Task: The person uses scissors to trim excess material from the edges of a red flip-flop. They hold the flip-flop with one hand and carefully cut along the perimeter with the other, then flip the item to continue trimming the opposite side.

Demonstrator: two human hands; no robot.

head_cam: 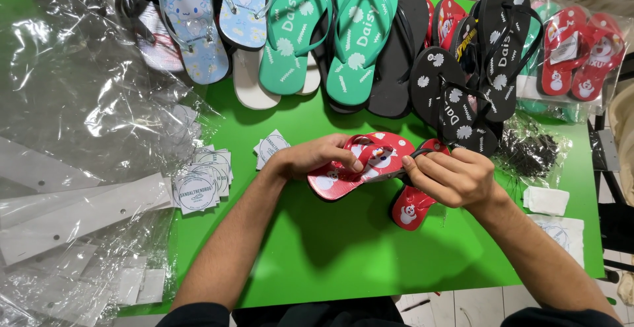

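Observation:
My left hand [317, 157] grips a small red flip-flop [380, 158] printed with white cartoon figures, thumb pressed on its sole. My right hand [452, 176] pinches the same flip-flop's strap end near its toe. A second red flip-flop [408, 209] lies under my right hand on the green table [343, 248], partly hidden by the fingers.
Along the far edge lie light blue flip-flops [198, 16], green ones [323, 30], black ones [472, 69] and a bagged red pair [581, 53]. Clear plastic bags [79, 102] cover the left side, with round paper labels [201, 178] and white card strips [72, 215]. Black ties in a bag [531, 152] sit right.

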